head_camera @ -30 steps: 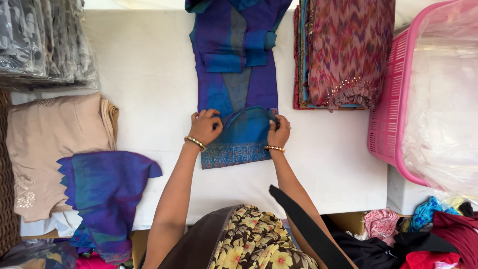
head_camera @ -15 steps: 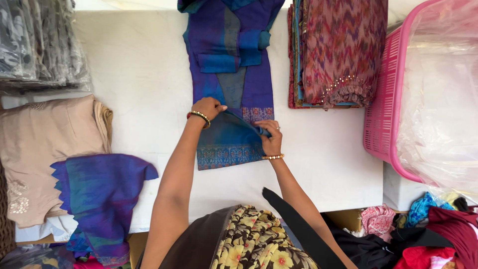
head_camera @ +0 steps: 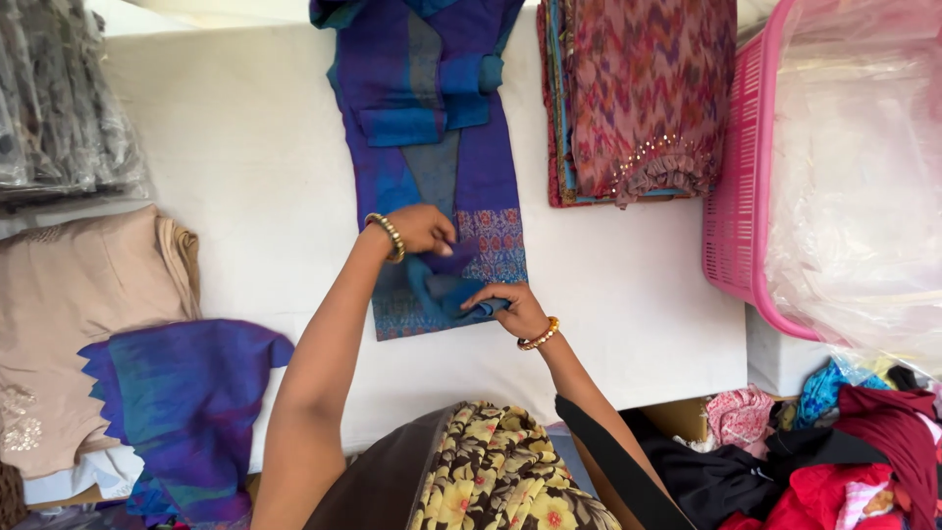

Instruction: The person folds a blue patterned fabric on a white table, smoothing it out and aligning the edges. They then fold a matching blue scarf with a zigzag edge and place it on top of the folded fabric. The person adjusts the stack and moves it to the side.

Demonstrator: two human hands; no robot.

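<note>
Blue garment (head_camera: 432, 147) lies lengthwise, hem nearest; left hand (head_camera: 422, 229) presses it; right hand (head_camera: 510, 306) fingers pinch its fold.
</note>
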